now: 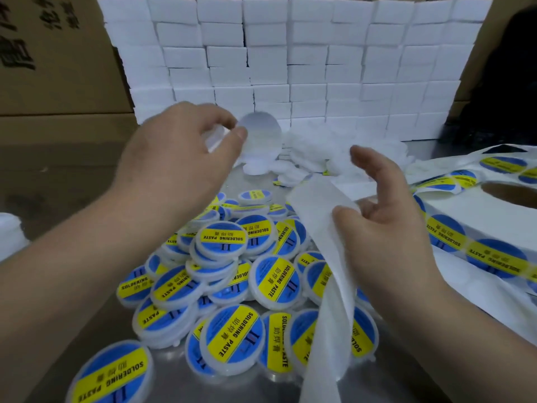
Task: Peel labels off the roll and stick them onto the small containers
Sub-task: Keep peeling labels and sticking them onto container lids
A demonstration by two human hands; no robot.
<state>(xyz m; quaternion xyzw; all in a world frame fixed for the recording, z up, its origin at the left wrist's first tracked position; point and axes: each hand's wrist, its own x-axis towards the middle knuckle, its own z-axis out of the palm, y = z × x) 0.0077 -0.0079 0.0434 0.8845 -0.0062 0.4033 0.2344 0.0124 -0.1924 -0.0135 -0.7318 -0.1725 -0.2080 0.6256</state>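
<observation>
My left hand [186, 149] holds a plain round white container [260, 135] up between thumb and fingers, above the table. My right hand [383, 199] pinches the empty white backing strip [322, 257], which hangs down over the pile toward the front edge. The label roll [476, 239] lies at the right, with blue-and-yellow "SOLDERING PASTE" labels along its side. A heap of labelled containers [232, 274] fills the metal table [255, 382] in front of me. Unlabelled white containers [293, 170] lie behind the heap.
A wall of stacked white boxes [290, 59] stands at the back. Cardboard cartons [55, 68] line the left side. A loose strip with labels [502, 165] curls at the far right. Something white [10, 234] sits at the left edge.
</observation>
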